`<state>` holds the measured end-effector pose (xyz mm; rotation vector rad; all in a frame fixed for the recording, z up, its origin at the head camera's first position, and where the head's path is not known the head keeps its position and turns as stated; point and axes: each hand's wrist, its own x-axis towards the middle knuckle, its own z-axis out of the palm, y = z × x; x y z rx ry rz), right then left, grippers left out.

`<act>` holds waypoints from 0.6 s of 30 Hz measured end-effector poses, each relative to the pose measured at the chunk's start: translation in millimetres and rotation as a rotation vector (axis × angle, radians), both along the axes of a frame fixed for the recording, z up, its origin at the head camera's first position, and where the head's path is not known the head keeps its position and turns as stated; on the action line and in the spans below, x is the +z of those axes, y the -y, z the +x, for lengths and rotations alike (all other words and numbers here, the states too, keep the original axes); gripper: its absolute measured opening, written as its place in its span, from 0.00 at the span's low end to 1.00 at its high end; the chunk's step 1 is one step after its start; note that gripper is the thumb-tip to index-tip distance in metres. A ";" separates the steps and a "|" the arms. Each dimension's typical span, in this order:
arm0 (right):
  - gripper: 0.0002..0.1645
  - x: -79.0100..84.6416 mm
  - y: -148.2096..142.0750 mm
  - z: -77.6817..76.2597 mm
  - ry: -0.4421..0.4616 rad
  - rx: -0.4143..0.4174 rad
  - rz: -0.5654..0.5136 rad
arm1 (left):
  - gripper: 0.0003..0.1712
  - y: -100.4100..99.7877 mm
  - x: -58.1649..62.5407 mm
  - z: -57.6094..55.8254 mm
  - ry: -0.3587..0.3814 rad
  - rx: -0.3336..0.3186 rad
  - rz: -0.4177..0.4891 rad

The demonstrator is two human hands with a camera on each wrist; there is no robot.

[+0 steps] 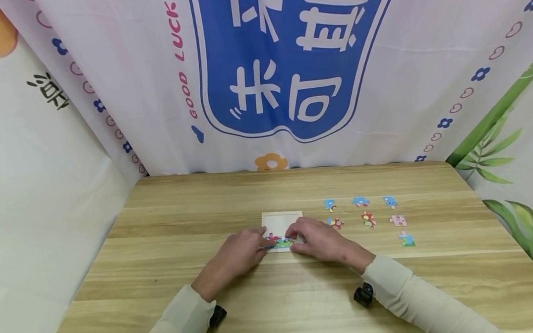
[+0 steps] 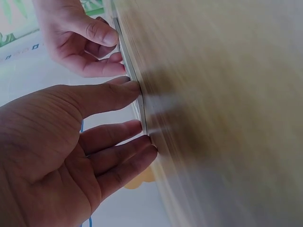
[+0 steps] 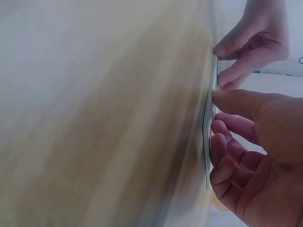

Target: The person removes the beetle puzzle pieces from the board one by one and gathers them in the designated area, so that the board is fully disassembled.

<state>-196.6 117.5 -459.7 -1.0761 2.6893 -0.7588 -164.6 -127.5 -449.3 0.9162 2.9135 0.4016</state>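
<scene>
A small jigsaw tray with a pale frame [image 1: 282, 213] lies flat on the wooden table in the head view. Colourful puzzle pieces [image 1: 279, 244], partly covered by fingers, lie along its near side. My left hand [image 1: 239, 252] rests at the tray's left side, its index finger reaching over the pieces. In the left wrist view, its fingers [image 2: 118, 135] are fairly straight against the tray edge. My right hand [image 1: 319, 239] spans a piece at the near right with thumb and index finger. The right wrist view shows its other fingers [image 3: 225, 170] curled; the tray's top is hidden there.
To the right of the tray lie several loose puzzle pieces in rough rows, among them a pink piece [image 1: 398, 221], a blue piece [image 1: 361, 201] and a blue-green piece [image 1: 406, 239]. A printed curtain [image 1: 158, 141] hangs behind the table's far edge.
</scene>
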 end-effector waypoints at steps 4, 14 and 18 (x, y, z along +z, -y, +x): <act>0.15 1.0 1.1 1.1 -0.009 0.000 0.002 | 0.13 -0.4 0.7 0.1 -0.009 -0.003 -0.009; 0.15 1.9 4.6 2.9 -0.012 -0.031 0.036 | 0.12 -2.4 3.2 1.1 -0.004 0.004 -0.010; 0.15 2.4 5.5 3.4 -0.011 -0.042 0.035 | 0.12 -2.8 3.5 1.0 -0.004 0.003 -0.003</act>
